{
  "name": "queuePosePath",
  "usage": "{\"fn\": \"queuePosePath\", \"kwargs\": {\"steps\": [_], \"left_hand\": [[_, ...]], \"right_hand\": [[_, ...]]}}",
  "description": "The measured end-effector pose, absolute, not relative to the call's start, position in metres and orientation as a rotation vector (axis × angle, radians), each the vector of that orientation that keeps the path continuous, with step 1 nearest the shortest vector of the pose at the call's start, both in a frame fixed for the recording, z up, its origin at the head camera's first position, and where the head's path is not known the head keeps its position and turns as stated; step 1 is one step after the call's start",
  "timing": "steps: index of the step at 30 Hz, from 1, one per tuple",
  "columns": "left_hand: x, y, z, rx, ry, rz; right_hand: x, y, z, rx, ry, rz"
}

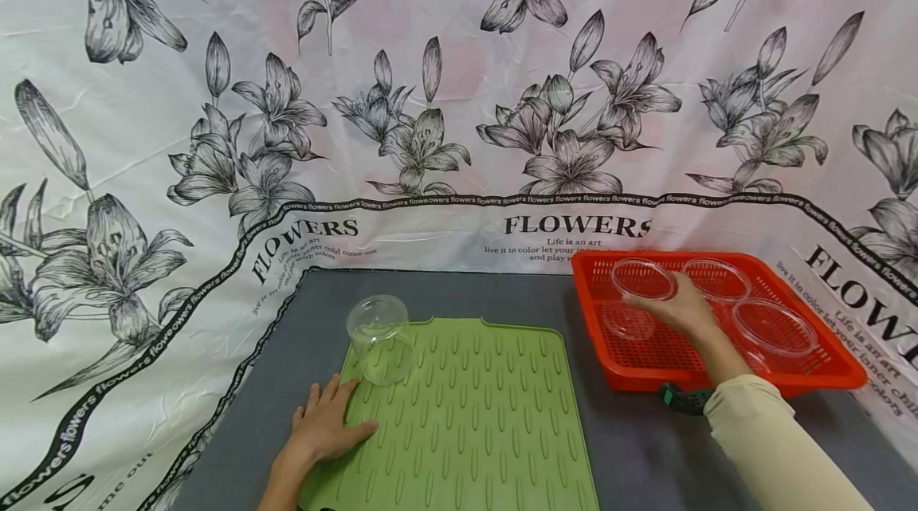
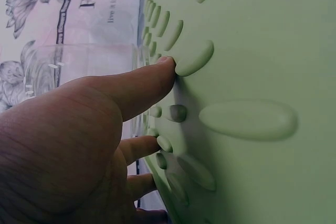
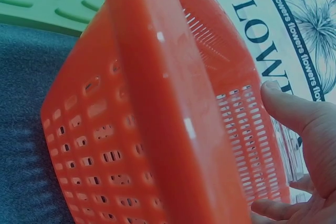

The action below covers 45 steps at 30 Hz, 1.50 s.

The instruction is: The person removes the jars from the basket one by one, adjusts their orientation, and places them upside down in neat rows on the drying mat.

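Observation:
Inside the red basket (image 1: 617, 363), my right hand (image 1: 692, 310) holds a clear plastic cup (image 1: 628, 321), thumb across its near side and fingers on its right. Its thumb (image 3: 294, 108) and fingers show beyond the basket rim in the right wrist view, with clear plastic edges (image 3: 291, 153) between them. More clear cups (image 1: 774, 328) stand in the basket's right half. My left hand (image 1: 326, 419) rests flat on the left edge of a green ridged mat (image 1: 473, 415), fingers spread. Just ahead of those fingers, another clear cup (image 1: 383, 347) stands on the mat's far left corner.
A grey cloth (image 1: 502, 296) covers the table under mat and basket. White fabric with printed lilies (image 1: 423, 144) hangs behind and at both sides. A dark device with a green end (image 1: 684, 398) sits at my right wrist, by the basket's front rim.

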<state>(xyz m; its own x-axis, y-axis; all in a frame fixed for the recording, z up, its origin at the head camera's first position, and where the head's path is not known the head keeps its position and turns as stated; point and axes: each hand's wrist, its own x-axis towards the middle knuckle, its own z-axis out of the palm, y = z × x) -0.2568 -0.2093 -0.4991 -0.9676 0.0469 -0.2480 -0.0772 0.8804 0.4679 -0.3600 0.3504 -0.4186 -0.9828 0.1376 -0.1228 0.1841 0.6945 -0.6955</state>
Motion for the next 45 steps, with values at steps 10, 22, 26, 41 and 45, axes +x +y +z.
{"fn": "queuePosePath", "kwargs": {"steps": [10,22,26,41,45], "left_hand": [[-0.256,-0.209,-0.499,-0.019,2.81,0.713],[-0.257,-0.213,-0.504,-0.024,2.796,0.759],[-0.26,-0.219,-0.513,-0.028,2.802,0.772],[-0.259,-0.215,-0.508,-0.017,2.809,0.763],[-0.26,-0.218,-0.513,-0.014,2.815,0.772]], "right_hand": [[-0.36,0.35,-0.418,0.305,2.795,-1.19],[-0.361,0.348,-0.42,0.276,2.759,-1.307],[-0.361,0.348,-0.42,0.287,2.733,-1.367],[-0.358,0.348,-0.419,0.312,2.697,-1.423],[-0.356,0.347,-0.418,0.309,2.708,-1.428]]}}
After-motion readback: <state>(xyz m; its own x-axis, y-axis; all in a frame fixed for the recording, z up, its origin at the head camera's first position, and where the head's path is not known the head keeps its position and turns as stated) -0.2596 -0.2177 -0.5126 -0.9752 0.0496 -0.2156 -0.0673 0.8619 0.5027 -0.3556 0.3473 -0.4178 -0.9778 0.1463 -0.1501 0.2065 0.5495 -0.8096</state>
